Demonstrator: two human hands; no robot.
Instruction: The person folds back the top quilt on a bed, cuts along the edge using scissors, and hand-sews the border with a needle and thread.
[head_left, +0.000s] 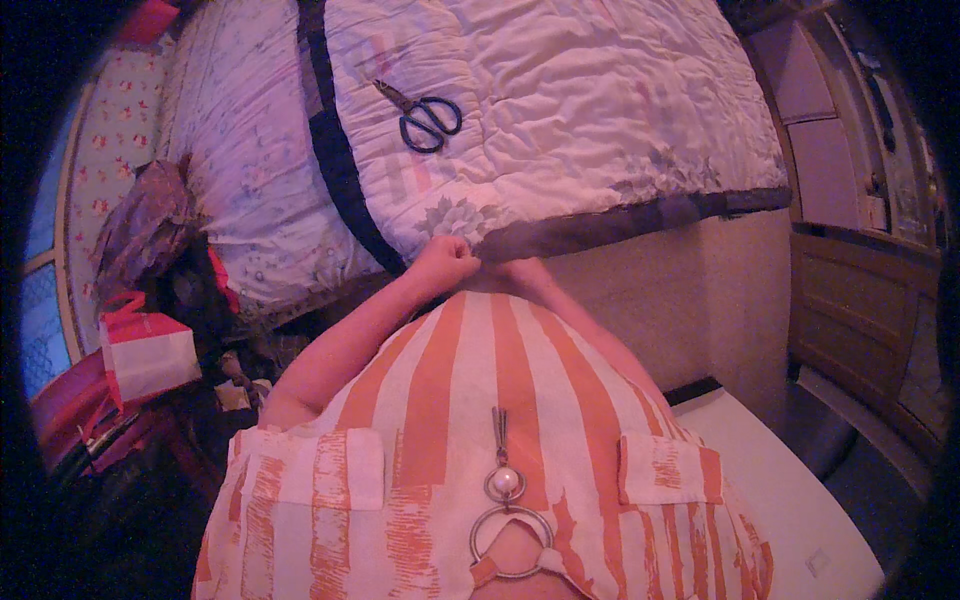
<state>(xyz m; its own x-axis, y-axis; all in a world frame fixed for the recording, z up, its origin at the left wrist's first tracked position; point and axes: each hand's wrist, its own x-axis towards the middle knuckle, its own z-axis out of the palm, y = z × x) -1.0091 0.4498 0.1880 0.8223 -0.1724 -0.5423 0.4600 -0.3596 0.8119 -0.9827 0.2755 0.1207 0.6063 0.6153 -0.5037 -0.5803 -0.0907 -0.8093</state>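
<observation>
A padded quilt (570, 112) with a pale floral cover lies before me, bordered by a dark fabric band (600, 234) along its near edge. My left hand (448, 262) is at its near corner, fingers curled and pinching the edge beside a printed grey flower. Close to its right, my right hand (523, 273) reaches under the end of the dark band; its fingers are hidden by the cloth. On the quilt beyond my hands rest scissors (420, 118) with large black loop handles, blades pointing up and left.
Another dark strip (334, 150) runs up the quilt's left part. At left stand a red-and-white bag (154, 356) and a crumpled plastic bag (150, 217). A white surface (780, 480) lies at lower right, with a wooden cabinet (855, 292) beyond.
</observation>
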